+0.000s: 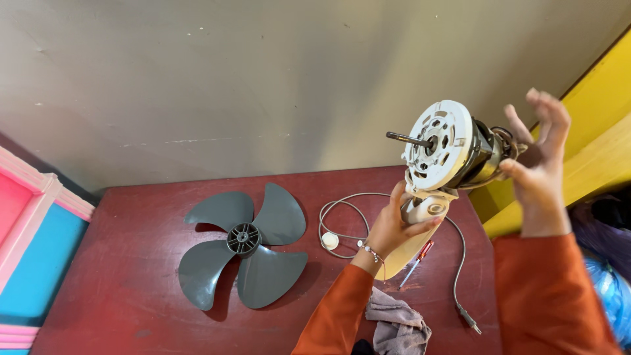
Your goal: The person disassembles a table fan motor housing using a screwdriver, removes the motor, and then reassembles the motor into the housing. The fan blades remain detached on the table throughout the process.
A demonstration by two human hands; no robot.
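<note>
The person holds a fan motor point(453, 148) up in the air above the far right corner of a dark red table point(131, 289). It has a round white vented face with a bare metal shaft poking out toward the left, a metallic body behind, and a cream neck piece below. The left hand point(394, 227) is closed around that neck, fingers wrapped tight. The right hand point(539, 158) sits at the motor's back with fingers spread open; it looks to touch the rear, though blur makes that hard to judge. On the table lie a grey four-blade fan blade point(244, 246), a looped grey cord point(342, 220), a red-handled screwdriver point(417, 261) and a crumpled grey cloth point(397, 325).
</note>
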